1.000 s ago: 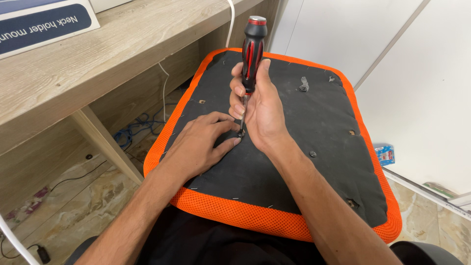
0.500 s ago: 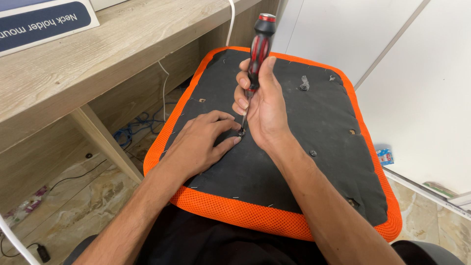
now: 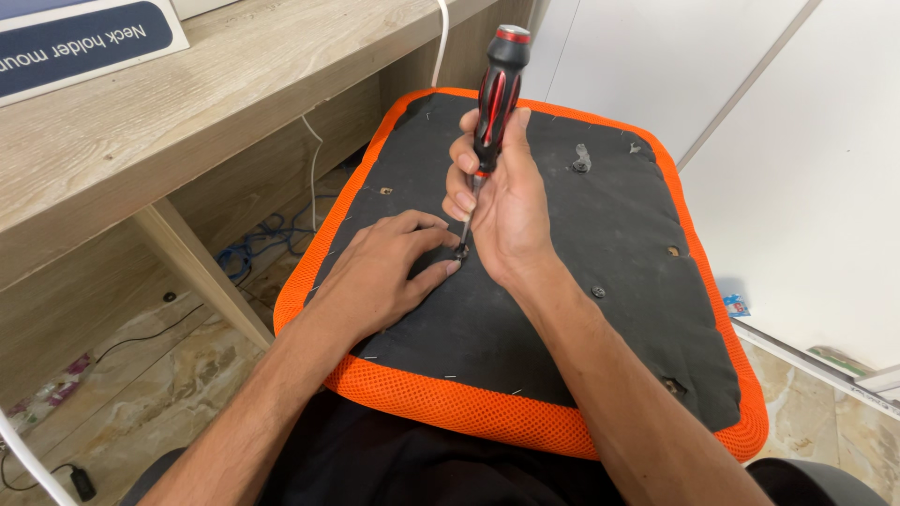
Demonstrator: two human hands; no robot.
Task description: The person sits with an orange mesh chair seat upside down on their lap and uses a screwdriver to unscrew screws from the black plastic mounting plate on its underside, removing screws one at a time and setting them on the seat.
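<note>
The right hand [image 3: 502, 201] was clenched around the red-and-black screwdriver [image 3: 494, 89], held nearly upright with its tip on a screw [image 3: 461, 251] near the middle of the seat pad [image 3: 600, 234]. The left hand [image 3: 380, 276] grasped nothing and lay flat on the pad's black underside, its fingertips [image 3: 453, 267] just beside the screw. The orange-edged pad rested on the person's lap beside a wooden desk [image 3: 187, 112], with cables [image 3: 258, 244] on the floor below.
</note>
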